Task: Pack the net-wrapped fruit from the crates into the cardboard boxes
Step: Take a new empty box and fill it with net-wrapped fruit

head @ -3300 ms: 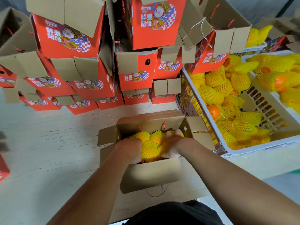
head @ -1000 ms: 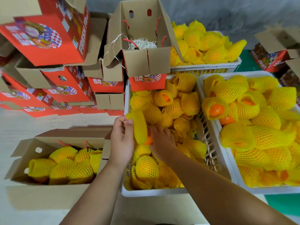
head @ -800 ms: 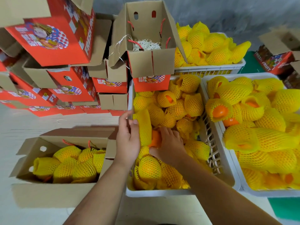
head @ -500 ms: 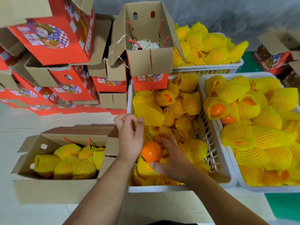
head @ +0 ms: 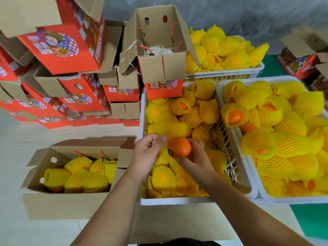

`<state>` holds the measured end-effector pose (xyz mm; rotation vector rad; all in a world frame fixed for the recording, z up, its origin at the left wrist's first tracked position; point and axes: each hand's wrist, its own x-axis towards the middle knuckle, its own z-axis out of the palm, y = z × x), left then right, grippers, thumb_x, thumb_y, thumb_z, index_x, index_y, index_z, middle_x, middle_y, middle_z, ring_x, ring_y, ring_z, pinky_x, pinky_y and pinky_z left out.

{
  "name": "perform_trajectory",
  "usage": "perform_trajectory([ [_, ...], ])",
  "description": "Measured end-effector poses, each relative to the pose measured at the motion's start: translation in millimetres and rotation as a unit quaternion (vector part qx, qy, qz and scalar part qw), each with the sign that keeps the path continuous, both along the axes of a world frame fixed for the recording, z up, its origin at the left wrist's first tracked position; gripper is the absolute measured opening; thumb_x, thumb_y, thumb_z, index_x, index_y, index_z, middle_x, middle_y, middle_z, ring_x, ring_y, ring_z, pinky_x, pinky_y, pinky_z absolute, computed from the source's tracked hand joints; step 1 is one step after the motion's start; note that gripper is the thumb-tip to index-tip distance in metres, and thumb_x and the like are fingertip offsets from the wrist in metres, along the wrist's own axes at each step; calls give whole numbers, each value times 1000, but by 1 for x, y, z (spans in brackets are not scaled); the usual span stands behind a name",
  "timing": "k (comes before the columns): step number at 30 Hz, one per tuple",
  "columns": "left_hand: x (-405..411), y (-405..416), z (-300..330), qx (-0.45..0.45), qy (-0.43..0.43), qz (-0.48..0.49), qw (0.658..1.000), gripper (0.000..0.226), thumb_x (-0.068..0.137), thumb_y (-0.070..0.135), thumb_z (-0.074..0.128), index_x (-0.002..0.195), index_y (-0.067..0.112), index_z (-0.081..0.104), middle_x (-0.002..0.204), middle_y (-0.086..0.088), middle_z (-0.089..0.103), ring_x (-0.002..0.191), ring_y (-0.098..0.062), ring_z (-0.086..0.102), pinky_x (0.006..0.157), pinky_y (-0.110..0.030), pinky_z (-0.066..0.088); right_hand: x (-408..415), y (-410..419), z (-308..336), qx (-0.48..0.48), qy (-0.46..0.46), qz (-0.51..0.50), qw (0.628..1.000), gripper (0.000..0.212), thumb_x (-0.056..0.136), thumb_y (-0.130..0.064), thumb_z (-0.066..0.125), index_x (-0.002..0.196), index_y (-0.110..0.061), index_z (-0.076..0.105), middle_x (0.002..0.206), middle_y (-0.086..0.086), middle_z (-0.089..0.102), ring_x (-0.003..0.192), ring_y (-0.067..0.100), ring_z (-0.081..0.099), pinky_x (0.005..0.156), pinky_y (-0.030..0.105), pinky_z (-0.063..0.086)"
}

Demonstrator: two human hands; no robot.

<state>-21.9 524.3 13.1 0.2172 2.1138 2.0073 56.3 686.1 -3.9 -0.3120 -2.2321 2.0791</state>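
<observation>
Net-wrapped fruit (head: 164, 176) lies below the right hand (head: 196, 161), closed around a bare orange (head: 178, 147); left hand (head: 148, 155) loosely curled, empty, alongside.

The open cardboard box (head: 71, 176) lies clear from above, its raised right flap (head: 125, 157) standing between it and the white crate (head: 177, 200), while stacked red boxes (head: 79, 93) crowd behind.

right hand (head: 197, 162) gripping bare orange (head: 179, 147), over crate (head: 177, 200)

Glossy bare orange (head: 178, 147); white plastic crate (head: 177, 199); matt cardboard box (head: 58, 204).
</observation>
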Motion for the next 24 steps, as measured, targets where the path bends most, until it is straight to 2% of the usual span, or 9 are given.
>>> perform_trajectory([
  [2,1,1,-4,-3,-14,25,1000,29,99,39,65,84,15,70,76,-8,59,70,-24,51,70,-21,44,1,0,2,-34,12,-17,999,51,70,-31,72,117,-28,53,106,2,57,76,-2,58,65,16,48],
  [4,0,1,-9,-19,-31,45,998,25,106,32,53,106,20,75,103,1,75,99,-13,68,91,-22,49,3,3,4,-73,26,-30,997,50,73,-24,71,120,-24,54,96,0,61,72,2,58,63,20,48],
  [6,0,3,-12,-64,28,40,997,23,108,17,48,110,19,71,104,3,73,98,-1,65,87,-18,48,6,6,5,-90,43,-22,995,54,71,-26,73,122,-23,54,93,-6,63,75,4,60,65,21,50],
  [9,6,8,-17,-141,79,11,987,35,103,6,59,132,27,58,91,7,60,82,4,57,78,-11,46,12,2,5,-51,70,33,996,60,70,-34,74,127,-26,54,111,-4,62,96,13,64,77,29,56],
  [12,11,8,-21,-127,46,-25,991,66,95,0,70,142,37,42,98,2,52,86,1,54,80,-13,49,12,-3,0,68,72,97,990,63,69,-41,75,128,-39,57,144,-7,32,116,9,57,85,28,57],
  [14,12,6,-22,-103,46,-15,993,76,92,-9,69,145,34,35,100,-1,48,85,1,51,78,-14,48,9,-2,-3,69,34,113,991,65,67,-50,76,129,-44,60,155,-17,17,119,6,58,87,26,57],
  [17,9,5,-26,-171,125,3,977,91,82,-23,63,153,17,24,97,-2,46,83,-6,49,81,-29,47,5,6,-3,55,-15,104,993,72,66,-60,73,133,-38,62,162,-23,16,118,-12,55,90,25,55],
  [21,10,3,-26,-203,82,-65,974,121,80,-14,77,157,50,9,121,-5,54,102,-15,62,86,-50,59,5,9,-3,37,10,123,992,58,72,-53,76,128,-47,66,163,-29,21,120,-4,59,91,32,58],
  [24,12,1,-28,-218,102,-58,969,121,81,-6,81,155,57,9,108,5,57,96,-13,64,83,-40,59,6,8,-1,36,0,141,989,54,71,-53,78,122,-58,65,165,-27,13,118,-11,58,90,33,59],
])
